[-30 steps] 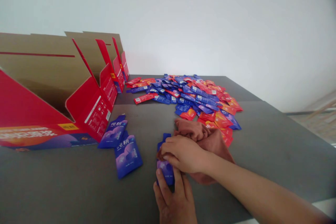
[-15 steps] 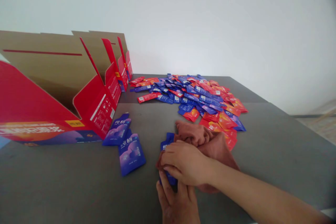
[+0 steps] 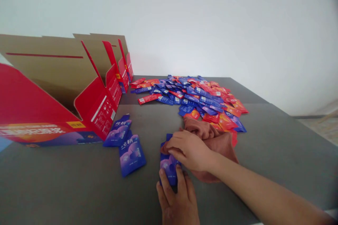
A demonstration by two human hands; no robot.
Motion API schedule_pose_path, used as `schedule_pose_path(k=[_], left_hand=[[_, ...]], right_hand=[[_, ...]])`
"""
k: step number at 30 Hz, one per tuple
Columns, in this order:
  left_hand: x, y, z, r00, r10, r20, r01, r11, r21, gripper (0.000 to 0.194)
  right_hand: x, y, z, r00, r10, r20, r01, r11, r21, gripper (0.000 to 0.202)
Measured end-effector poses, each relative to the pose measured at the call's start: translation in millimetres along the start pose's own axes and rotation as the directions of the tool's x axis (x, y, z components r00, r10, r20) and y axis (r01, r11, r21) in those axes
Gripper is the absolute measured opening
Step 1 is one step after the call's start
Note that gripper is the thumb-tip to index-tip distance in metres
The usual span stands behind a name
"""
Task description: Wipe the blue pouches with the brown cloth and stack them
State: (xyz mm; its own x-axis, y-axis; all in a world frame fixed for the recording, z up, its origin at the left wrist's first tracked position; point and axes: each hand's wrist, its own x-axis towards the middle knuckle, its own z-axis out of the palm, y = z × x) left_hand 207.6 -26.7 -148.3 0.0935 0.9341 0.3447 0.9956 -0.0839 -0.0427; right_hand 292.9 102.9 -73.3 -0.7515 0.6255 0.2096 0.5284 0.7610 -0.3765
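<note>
A blue pouch (image 3: 169, 168) with purple fruit print lies flat on the grey table, its upper part covered. My left hand (image 3: 178, 197) has its fingers spread, with fingertips resting on the lower edge of this pouch. My right hand (image 3: 188, 149) is closed round a brown cloth (image 3: 219, 144), and a fold of it lies over the pouch's top part. The rest of the cloth spreads to the right, against the nearest pouches of a pile. Two more blue pouches, one upper (image 3: 118, 132) and one lower (image 3: 132, 156), overlap slightly to the left.
Open red cardboard boxes (image 3: 97, 112) stand in a row along the left side, flaps raised. A big pile of blue and red pouches (image 3: 190, 93) covers the back middle of the grey table (image 3: 277, 154). A pale wall rises behind.
My right hand has slid the cloth up, away from me, along the pouch, uncovering its printed lower half. My left hand has stayed nearly in place.
</note>
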Motion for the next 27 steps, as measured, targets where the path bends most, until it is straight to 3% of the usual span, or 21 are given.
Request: schedule_pose_path(k=[3, 6, 11, 15, 19, 23, 27], left_hand=[[-1, 2, 2.0, 1.000, -0.020, 0.010, 0.021, 0.999, -0.033, 0.039], [-1, 2, 2.0, 0.999, -0.031, 0.016, 0.032, 0.999, -0.035, 0.041], [1, -1, -1.4, 1.000, -0.010, 0.019, 0.010, 1.000, -0.004, 0.036], [1, -2, -2.5, 1.000, 0.003, 0.021, -0.004, 1.000, 0.019, 0.036], [0, 0, 0.1, 1.000, -0.004, -0.003, 0.004, 1.000, 0.010, 0.034], [-1, 1, 1.9, 1.000, -0.005, 0.011, 0.005, 1.000, -0.011, 0.036], [-1, 0, -0.2, 1.000, 0.002, 0.021, -0.002, 1.000, 0.009, 0.036]], right_hand=[[-3, -13, 1, 0.983, -0.142, 0.120, 0.134, 0.989, 0.068, 0.015], [0, -15, 3, 0.974, -0.122, 0.191, 0.108, 0.991, 0.083, 0.016], [7, 7, 2, 0.988, 0.048, 0.144, -0.053, 0.998, 0.030, 0.015], [8, 22, -3, 0.989, 0.114, 0.090, -0.112, 0.993, -0.025, 0.013], [2, 12, -5, 0.999, 0.005, 0.048, -0.003, 1.000, -0.030, 0.015], [-2, -9, -2, 0.979, -0.137, 0.150, 0.133, 0.991, 0.034, 0.016], [1, -6, 2, 0.982, -0.074, 0.174, 0.071, 0.997, 0.025, 0.015]])
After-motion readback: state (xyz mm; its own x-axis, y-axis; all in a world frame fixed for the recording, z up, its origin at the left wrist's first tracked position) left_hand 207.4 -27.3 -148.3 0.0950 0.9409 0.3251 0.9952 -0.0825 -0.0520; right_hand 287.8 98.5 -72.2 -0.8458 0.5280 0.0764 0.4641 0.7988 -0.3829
